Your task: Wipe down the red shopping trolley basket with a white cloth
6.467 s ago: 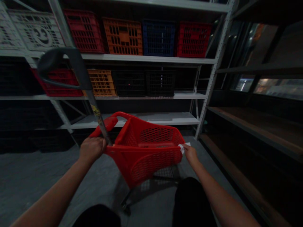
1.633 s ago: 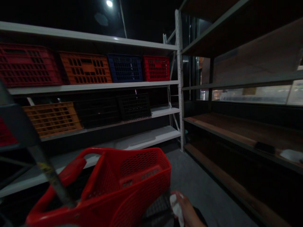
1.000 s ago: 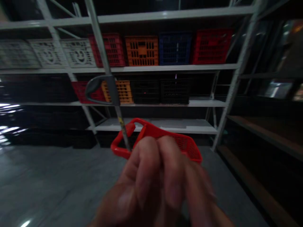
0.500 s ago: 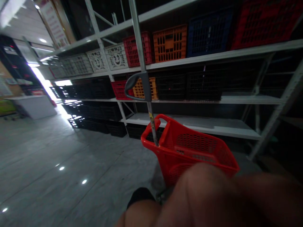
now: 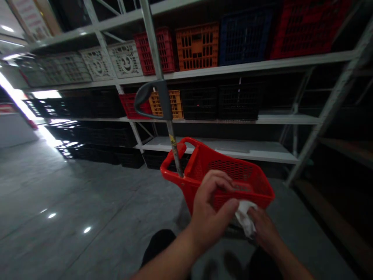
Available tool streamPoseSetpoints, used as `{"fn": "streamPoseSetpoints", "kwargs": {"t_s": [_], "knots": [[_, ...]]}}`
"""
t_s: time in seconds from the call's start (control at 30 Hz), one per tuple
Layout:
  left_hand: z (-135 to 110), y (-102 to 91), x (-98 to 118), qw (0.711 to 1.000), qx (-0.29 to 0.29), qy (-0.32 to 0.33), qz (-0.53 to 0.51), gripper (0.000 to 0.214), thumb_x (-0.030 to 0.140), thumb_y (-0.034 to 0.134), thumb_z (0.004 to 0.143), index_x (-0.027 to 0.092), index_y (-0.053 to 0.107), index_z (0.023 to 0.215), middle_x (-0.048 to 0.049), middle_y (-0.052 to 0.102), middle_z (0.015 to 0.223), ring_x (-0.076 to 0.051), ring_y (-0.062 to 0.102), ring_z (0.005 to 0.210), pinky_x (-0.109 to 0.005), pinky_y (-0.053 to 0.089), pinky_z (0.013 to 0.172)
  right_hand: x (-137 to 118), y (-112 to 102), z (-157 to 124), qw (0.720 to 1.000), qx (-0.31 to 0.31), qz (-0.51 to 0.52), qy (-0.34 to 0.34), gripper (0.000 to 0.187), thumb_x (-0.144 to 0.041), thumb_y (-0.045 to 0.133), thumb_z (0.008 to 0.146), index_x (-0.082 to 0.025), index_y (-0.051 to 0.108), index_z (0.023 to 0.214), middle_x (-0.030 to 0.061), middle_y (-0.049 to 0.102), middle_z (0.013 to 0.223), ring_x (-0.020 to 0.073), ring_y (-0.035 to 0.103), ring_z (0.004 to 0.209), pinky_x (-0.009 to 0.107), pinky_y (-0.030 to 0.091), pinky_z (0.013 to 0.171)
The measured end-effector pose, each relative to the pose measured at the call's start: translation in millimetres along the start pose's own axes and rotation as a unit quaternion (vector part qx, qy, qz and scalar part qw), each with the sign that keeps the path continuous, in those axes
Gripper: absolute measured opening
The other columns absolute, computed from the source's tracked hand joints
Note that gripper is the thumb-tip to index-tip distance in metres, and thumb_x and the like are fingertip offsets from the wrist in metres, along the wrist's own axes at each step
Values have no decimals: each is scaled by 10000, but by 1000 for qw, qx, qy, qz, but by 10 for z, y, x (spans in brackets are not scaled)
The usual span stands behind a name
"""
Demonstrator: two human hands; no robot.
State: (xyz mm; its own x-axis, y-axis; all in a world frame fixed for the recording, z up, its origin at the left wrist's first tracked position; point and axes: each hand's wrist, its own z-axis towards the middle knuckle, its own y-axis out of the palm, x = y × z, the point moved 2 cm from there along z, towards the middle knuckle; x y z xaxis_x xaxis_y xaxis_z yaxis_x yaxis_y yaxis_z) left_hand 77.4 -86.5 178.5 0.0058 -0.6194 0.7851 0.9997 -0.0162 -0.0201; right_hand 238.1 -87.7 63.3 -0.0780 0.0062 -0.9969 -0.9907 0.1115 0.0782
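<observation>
My left hand [image 5: 208,212] is raised in front of the red plastic cart [image 5: 186,182], its fingers curved and the thumb apart, with nothing in its grip. To its right, my right hand [image 5: 262,225] grips a crumpled white cloth or tissue [image 5: 246,217]; I cannot make out which of the two it is. The left thumb comes close to the white piece, and whether it touches is unclear. A metal pole [image 5: 151,42] with a grey loop handle [image 5: 164,100] rises at the cart's handle end.
Behind the cart runs a white metal shelf rack [image 5: 186,72]. It carries an orange crate [image 5: 197,46], a blue crate [image 5: 246,37], white crates [image 5: 125,60] and several black ones [image 5: 199,104]. Grey floor [image 5: 87,202] stretches to the left. Dark shelving [image 5: 349,155] stands at the right.
The hands, blurred and close to the camera before, are now lower and farther out, with the white piece visible. The view has swung right, so the cart and rack appear farther left.
</observation>
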Motion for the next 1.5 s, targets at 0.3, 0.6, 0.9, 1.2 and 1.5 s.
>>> {"fn": "streamPoseSetpoints", "kwargs": {"t_s": [0.3, 0.6, 0.9, 1.2, 1.5], "knots": [[-296, -102, -974, 967, -33, -252, -24, 451, 235, 648, 611, 190, 497, 1033, -39, 628, 921, -145, 598, 774, -248, 471, 681, -96, 409, 613, 970, -213, 20, -120, 351, -329, 461, 774, -214, 612, 1069, 48, 540, 1189, 198, 498, 1065, 303, 390, 900], [-442, -466, -1391, 955, -7, -268, 126, 176, 317, 581, 638, 184, 471, 601, 62, 458, 496, -75, 417, 478, -181, 304, 458, 36, 380, 675, 973, -119, -93, -176, 187, -216, 530, 723, -185, 673, 840, 48, 610, 839, 171, 565, 786, 259, 450, 701], [-511, -394, -1473, 940, 58, -331, -53, 92, 209, 525, 608, 182, 467, 673, 55, 492, 589, -86, 458, 541, -197, 369, 526, 72, 664, 261, 913, -245, -209, -251, 482, -196, 649, 653, -270, 570, 1122, 50, 512, 1123, 185, 507, 1013, 291, 424, 855], [-204, -873, -1203, 970, 49, -156, 180, 184, 364, 518, 719, 184, 533, 758, -27, 581, 827, -171, 542, 818, -309, 425, 784, 106, 812, 827, 931, -211, -201, -219, 531, -130, 584, 685, -216, 504, 1203, 47, 617, 1032, 175, 579, 896, 312, 436, 834], [672, -1409, -1560, 722, 109, -37, 682, 497, 549, 343, 769, 135, 616, 746, -94, 639, 699, -229, 581, 752, -415, 273, 939, 137, 1689, 1489, 905, -147, -282, -283, 206, -74, 583, 668, -169, 698, 810, 59, 633, 906, 156, 582, 823, 251, 453, 750]]}}
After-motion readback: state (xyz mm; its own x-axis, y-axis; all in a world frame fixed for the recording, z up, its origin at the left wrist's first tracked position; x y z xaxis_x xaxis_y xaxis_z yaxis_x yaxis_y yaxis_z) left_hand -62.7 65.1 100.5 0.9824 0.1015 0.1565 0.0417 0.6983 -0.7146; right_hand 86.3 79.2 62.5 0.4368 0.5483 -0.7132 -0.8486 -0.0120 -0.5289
